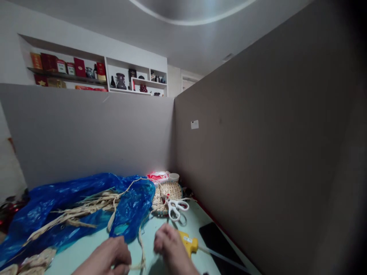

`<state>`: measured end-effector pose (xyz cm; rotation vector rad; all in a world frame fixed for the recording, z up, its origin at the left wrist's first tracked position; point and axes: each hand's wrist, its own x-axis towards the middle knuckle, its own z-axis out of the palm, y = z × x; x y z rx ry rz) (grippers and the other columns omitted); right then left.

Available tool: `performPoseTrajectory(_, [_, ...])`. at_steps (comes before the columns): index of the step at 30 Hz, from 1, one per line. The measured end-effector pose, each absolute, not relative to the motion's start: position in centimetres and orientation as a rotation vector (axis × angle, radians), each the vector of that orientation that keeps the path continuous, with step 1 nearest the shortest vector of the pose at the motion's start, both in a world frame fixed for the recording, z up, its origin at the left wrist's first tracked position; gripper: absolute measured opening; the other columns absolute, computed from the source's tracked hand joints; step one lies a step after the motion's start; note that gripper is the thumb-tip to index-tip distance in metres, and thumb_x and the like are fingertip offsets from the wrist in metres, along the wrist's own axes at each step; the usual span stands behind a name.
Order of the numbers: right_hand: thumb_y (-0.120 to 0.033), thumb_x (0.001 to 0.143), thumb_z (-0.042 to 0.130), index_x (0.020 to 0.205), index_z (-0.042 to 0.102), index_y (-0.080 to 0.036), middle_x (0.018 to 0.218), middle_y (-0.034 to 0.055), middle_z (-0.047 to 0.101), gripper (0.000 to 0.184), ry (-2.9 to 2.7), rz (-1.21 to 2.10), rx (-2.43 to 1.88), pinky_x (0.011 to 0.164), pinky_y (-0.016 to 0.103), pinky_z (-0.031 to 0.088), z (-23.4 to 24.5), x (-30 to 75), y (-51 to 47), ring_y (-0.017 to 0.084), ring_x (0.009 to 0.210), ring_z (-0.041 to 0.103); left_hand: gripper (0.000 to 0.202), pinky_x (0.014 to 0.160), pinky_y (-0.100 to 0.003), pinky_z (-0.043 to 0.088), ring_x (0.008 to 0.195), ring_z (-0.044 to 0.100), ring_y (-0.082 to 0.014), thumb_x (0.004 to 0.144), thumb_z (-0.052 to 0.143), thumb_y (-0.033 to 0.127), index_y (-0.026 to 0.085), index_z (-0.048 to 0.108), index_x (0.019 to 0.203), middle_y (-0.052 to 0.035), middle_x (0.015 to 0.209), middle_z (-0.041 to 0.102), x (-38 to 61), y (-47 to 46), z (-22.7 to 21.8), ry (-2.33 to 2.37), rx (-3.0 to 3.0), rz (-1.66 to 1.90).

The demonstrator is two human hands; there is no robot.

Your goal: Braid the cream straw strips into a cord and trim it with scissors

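My left hand [110, 254] is at the bottom of the view, its thumb and fingers pinched on the end of a pale dried-fibre strand [141, 244]. That strand runs up across the table between my hands. To its right my right hand [172, 244] is raised over the table with fingers curled together; it is slightly blurred, and whatever is in the fingers is hidden. A yellow glue gun [189, 243] with a glue stick in its back lies just beside my right hand. White-handled scissors [177, 208] rest beyond it, against a woven basket [169, 193].
A crumpled blue plastic bag [129, 215] with a bundle of dried fibre strands [88, 206] covers the left side. A dark flat object [220, 244] lies at the right. Grey partitions [91, 133] enclose the table. Woven pieces [37, 261] sit at lower left.
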<state>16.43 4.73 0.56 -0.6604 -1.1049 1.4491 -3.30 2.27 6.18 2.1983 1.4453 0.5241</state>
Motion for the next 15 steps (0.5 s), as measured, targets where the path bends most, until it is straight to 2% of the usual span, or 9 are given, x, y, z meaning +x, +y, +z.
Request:
performPoseTrajectory(2, [-0.045,0.081,0.061,0.071,0.044,-0.019,0.062,-0.0050,0.046,0.032,-1.074,1.391,-0.678,0.062,0.021,0.032,1.8,17.8,5.0,0.009,0.060,0.039,0.034,0.061,-0.024,0.045,0.064,0.058,-0.0166,0.079,0.056,0.047,0.017,0.066,0.067,-0.0005,0.068,0.060,-3.3,2.1,7.7,1.340,2.005,0.486])
performPoseTrajectory(3, [-0.041,0.081,0.063,0.072,0.046,-0.019,0.063,-0.0051,0.047,0.029,-1.087,1.397,-0.682,0.062,0.021,0.032,2.4,18.3,5.0,0.009,0.060,0.039,0.035,0.059,-0.024,0.044,0.060,0.057,-0.0153,0.081,0.056,0.046,0.016,0.066,0.067,0.0004,0.066,0.059,-3.2,2.0,8.6,1.298,1.906,0.523])
performPoseTrajectory(5, [-0.037,0.078,0.068,0.071,0.051,-0.017,0.060,-0.0040,0.051,0.027,-1.170,1.459,-0.666,0.061,0.022,0.032,3.2,18.8,4.6,0.009,0.059,0.039,0.030,0.061,-0.023,0.043,0.060,0.055,-0.0136,0.083,0.057,0.042,0.016,0.067,0.072,0.0014,0.065,0.059,-2.9,1.8,10.1,1.272,1.813,0.641])
performPoseTrajectory(9, [-0.035,0.087,0.059,0.072,0.062,-0.015,0.054,-0.0025,0.055,0.026,-1.582,1.647,-0.580,0.060,0.022,0.036,4.3,18.6,2.7,0.009,0.052,0.044,0.029,0.059,-0.024,0.041,0.059,0.051,-0.0122,0.084,0.059,0.041,0.016,0.066,0.071,0.0012,0.066,0.060,-2.3,1.4,11.5,1.247,1.723,0.754])
performPoseTrajectory(12, [-0.032,0.087,0.058,0.069,0.062,-0.016,0.054,-0.0036,0.055,0.025,-1.794,1.657,-0.599,0.064,0.022,0.040,4.3,18.5,1.8,0.009,0.054,0.048,0.029,0.055,-0.023,0.039,0.054,0.047,-0.0104,0.084,0.060,0.042,0.017,0.066,0.072,0.0027,0.061,0.057,-2.1,1.0,11.5,1.251,1.666,0.808])
performPoseTrajectory(15, [-0.032,0.087,0.058,0.064,0.061,-0.017,0.053,-0.0052,0.052,0.028,-1.927,1.589,-0.644,0.059,0.020,0.038,4.0,18.5,1.7,0.008,0.052,0.047,0.025,0.053,-0.022,0.038,0.054,0.047,-0.0104,0.084,0.061,0.041,0.017,0.069,0.082,0.0025,0.061,0.058,-2.1,0.8,11.3,1.261,1.645,0.817])
